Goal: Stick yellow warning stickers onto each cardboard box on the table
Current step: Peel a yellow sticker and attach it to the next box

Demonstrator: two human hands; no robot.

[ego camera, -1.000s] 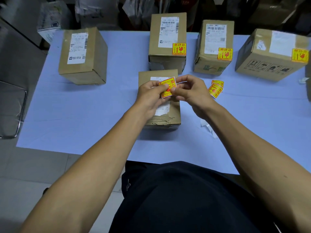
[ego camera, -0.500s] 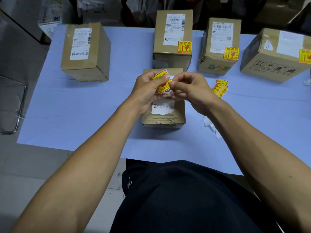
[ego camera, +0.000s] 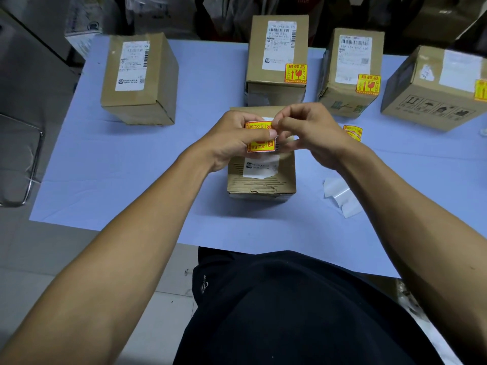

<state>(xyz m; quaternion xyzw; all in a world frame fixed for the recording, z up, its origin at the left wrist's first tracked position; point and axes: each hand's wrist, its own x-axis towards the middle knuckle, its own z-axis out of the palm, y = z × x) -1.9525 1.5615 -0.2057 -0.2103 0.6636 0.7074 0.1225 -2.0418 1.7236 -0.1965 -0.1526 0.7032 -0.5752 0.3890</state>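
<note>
Blue-covered table (ego camera: 110, 164), five cardboard boxes (ego camera: 261, 177) (three stickered), spare stickers (ego camera: 353, 131), perhaps peeled backing papers (ego camera: 340, 196)

Soft, even overhead light falls on the pale blue table (ego camera: 110, 164), which reads bright while the clutter behind it sinks into dimness. Shadows beside the cardboard boxes (ego camera: 139, 77) are faint. Wide-angle distortion bows the edges. Label print is slightly soft; glare is minimal.

The hands (ego camera: 266, 138) hide most of the near box's (ego camera: 261, 180) top and label
</note>
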